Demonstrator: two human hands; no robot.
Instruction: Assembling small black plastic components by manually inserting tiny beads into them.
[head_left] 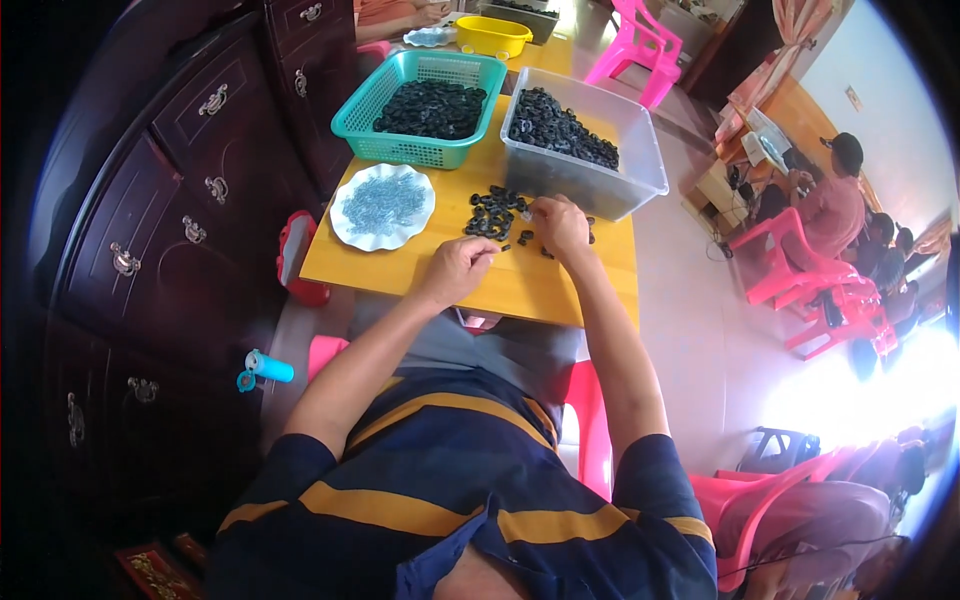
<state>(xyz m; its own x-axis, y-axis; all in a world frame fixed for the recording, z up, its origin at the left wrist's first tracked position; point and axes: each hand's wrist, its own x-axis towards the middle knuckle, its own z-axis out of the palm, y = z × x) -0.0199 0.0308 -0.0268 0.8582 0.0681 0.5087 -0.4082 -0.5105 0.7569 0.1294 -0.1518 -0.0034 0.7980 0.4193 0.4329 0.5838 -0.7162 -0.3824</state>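
Note:
At the near part of the yellow table [375, 268], my left hand [458, 270] is closed in a pinch, with a small black piece [506, 247] at its fingertips. My right hand [562, 226] is also pinched, just beside a loose pile of small black ring-like pieces [492, 213]. Whatever its fingers hold is too small to make out. A few more black pieces lie under and around the right hand. To the left stands a white scalloped plate [345, 228] bearing many small clear bluish bits.
Behind the pile are a teal basket [400, 152] and a clear plastic box [638, 150], both holding many black pieces. Farther back stands a yellow tub [490, 40]. Dark drawers [180, 200] line the left; people sit on pink chairs [790, 255] at right.

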